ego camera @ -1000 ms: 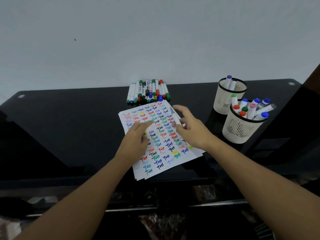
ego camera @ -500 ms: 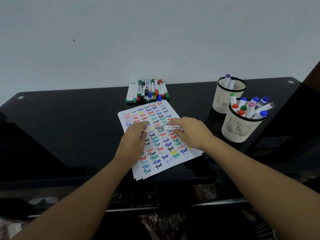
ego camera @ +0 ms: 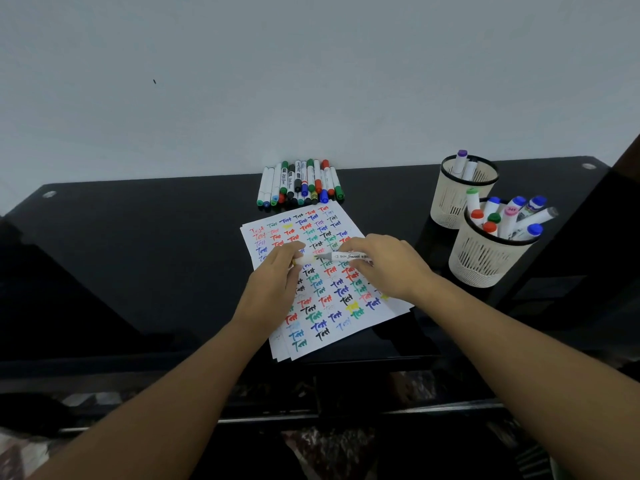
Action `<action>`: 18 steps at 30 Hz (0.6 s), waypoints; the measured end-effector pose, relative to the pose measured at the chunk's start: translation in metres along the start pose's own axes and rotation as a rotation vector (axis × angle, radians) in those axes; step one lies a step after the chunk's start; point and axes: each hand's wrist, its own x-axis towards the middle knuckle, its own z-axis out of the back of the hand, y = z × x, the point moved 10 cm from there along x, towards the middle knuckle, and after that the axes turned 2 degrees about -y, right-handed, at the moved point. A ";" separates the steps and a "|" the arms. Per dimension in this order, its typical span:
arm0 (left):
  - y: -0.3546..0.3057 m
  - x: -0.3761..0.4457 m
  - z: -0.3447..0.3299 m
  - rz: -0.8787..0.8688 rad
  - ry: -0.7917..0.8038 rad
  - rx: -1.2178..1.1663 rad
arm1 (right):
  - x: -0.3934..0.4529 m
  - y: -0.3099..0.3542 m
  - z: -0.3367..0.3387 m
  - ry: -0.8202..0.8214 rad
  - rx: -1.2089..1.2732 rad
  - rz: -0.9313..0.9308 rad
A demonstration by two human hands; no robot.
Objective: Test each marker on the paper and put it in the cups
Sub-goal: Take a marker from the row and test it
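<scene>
fingers (ego camera: 294,252) of the left hand (ego camera: 273,289) pinch the cap (ego camera: 304,260), and the right hand (ego camera: 388,268) grips the barrel of the white marker (ego camera: 349,256), which sits level just above the paper (ego camera: 332,327) in the middle of the tabletop (ego camera: 145,244). looks like the tip and cap are right at each other, so i'd guess it's the cap coming off or going on, can't tell which from this. if you're doing this bit, keep the barrel steady and push or pull the cap straight along its line, no twisting sideways or you'll smear ink on your fingers. keep the tip off the sheet until you mean it, since free space there is tight. the untested markers (ego camera: 299,183) lie in a row at the back, and the two cups, near cup (ego camera: 485,261) and far cup (ego camera: 450,199), stand to the right with tested ones in them.
</scene>
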 end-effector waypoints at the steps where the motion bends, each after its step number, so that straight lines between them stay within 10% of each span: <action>1: -0.001 0.000 0.000 -0.005 -0.004 -0.003 | 0.000 0.000 -0.001 0.004 0.002 0.009; 18: -0.007 -0.007 -0.004 0.004 0.063 -0.071 | 0.003 0.036 -0.010 0.032 -0.069 0.246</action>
